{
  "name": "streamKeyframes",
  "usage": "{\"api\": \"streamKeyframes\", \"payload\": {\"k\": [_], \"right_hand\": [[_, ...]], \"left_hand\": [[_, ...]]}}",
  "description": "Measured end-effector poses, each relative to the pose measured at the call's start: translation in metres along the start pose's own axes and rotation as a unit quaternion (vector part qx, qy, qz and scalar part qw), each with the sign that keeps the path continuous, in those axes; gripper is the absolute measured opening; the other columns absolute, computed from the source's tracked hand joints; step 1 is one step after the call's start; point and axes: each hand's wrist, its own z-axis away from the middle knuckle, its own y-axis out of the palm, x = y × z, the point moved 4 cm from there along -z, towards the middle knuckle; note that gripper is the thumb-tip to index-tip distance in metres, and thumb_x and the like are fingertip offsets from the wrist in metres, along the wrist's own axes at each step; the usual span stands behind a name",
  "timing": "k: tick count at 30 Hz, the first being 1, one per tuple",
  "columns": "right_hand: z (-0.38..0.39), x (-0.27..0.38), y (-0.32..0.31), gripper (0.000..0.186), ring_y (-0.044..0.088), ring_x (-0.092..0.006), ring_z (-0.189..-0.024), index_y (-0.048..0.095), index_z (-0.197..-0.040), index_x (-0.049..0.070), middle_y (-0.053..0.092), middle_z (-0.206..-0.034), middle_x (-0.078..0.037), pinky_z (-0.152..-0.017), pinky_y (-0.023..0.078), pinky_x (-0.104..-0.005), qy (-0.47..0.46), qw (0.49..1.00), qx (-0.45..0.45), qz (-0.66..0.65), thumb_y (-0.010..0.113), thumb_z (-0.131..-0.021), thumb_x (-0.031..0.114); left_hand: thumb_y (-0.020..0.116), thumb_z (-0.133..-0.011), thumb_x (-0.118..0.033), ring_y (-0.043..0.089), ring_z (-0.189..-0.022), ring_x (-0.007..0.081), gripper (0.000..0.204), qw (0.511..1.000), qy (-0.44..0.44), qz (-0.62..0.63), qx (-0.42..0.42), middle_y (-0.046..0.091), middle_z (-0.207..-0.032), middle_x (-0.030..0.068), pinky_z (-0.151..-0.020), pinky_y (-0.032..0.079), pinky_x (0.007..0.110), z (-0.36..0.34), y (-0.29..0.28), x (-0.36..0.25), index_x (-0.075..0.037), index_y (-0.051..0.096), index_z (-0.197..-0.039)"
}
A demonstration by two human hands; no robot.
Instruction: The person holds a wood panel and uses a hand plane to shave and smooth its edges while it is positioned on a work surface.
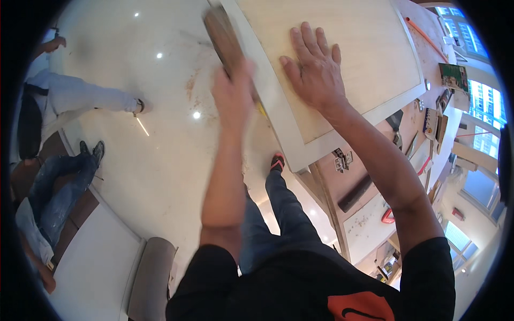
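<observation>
While the right hand (317, 77) lies flat on a pale panel (375, 45) at one o'clock from the middle of the view, the left hand (234, 93) is wrapped around a long brown block (221, 35) between eleven and twelve. The right hand's grip is wide apart, fingers spread and palm down on the panel's face, probably to lend weight and keep the board from sliding. The left hand's grip looks clamped on the near end of the block, although both are blurred. The block reaches away toward twelve o'clock beside the panel's left border; whether it touches that border is too smeared to tell.

The panel rests on the counter (337, 184), its near-left corner seemingly jutting past the counter's side, which presumably leaves that edge free for the hand to get at. Its lighter border frames a cream-coloured face. Beyond the right forearm, things lie off the panel, perhaps so that its face is unobstructed: an orange rod (426, 40) and a green box (454, 76) toward two o'clock, small metallic pieces (342, 160) at three, a dark cylinder (355, 193) between three and four.

Across the floor (176, 134), a person in pale trousers (88, 92) is near ten o'clock, a person in stained jeans (61, 184) near nine, and a thick grey roll (152, 278) toward seven.
</observation>
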Motion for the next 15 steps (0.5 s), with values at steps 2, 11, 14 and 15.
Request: {"api": "streamKeyframes", "payload": {"k": [2, 11, 14, 15], "right_hand": [[-0.005, 0.011, -0.004, 0.067, 0.030, -0.0458, -0.152, 0.044, -0.156, 0.008, 0.036, -0.165, -0.019, -0.118, 0.022, -0.0708, -0.010, 1.000, -0.009, -0.015, 0.051, -0.102, 0.049], [-0.001, -0.002, -0.007, 0.067, 0.031, -0.0463, -0.151, 0.045, -0.156, 0.009, 0.036, -0.164, -0.019, -0.118, 0.022, -0.0703, 0.004, 1.000, 0.000, 0.012, 0.051, -0.103, 0.049], [0.001, -0.002, 0.000, 0.066, 0.031, -0.0462, -0.151, 0.045, -0.155, 0.008, 0.038, -0.164, -0.019, -0.118, 0.023, -0.0704, -0.004, 1.000, -0.007, 0.007, 0.051, -0.103, 0.048], [-0.002, 0.002, 0.000, 0.066, 0.031, -0.0462, -0.151, 0.045, -0.155, 0.008, 0.038, -0.164, -0.019, -0.118, 0.023, -0.0704, -0.005, 1.000, -0.006, 0.006, 0.051, -0.103, 0.048]], "left_hand": [[0.069, -0.098, -0.036, 0.050, -0.071, 0.0106, 0.036, 0.997, 0.025, 0.076, 0.007, 0.057, -0.079, 0.0007, -0.063, 0.042, 0.031, -0.068, -0.009, -0.017, -0.002, 0.061, -0.090], [0.069, -0.096, -0.026, 0.056, -0.068, 0.0080, 0.029, 0.975, -0.114, 0.177, 0.070, 0.062, -0.084, 0.0030, -0.060, 0.047, 0.026, 0.164, 0.002, 0.065, -0.002, 0.058, -0.109], [0.070, -0.096, -0.028, 0.053, -0.066, 0.0071, 0.030, 0.995, -0.075, 0.051, 0.033, 0.060, -0.081, 0.0016, -0.058, 0.044, 0.026, 0.105, -0.002, 0.062, -0.002, 0.057, -0.104], [0.070, -0.096, -0.028, 0.051, -0.066, 0.0069, 0.031, 0.996, -0.060, 0.064, 0.023, 0.059, -0.079, 0.0008, -0.057, 0.043, 0.027, 0.064, -0.004, 0.043, -0.001, 0.056, -0.102]]}}
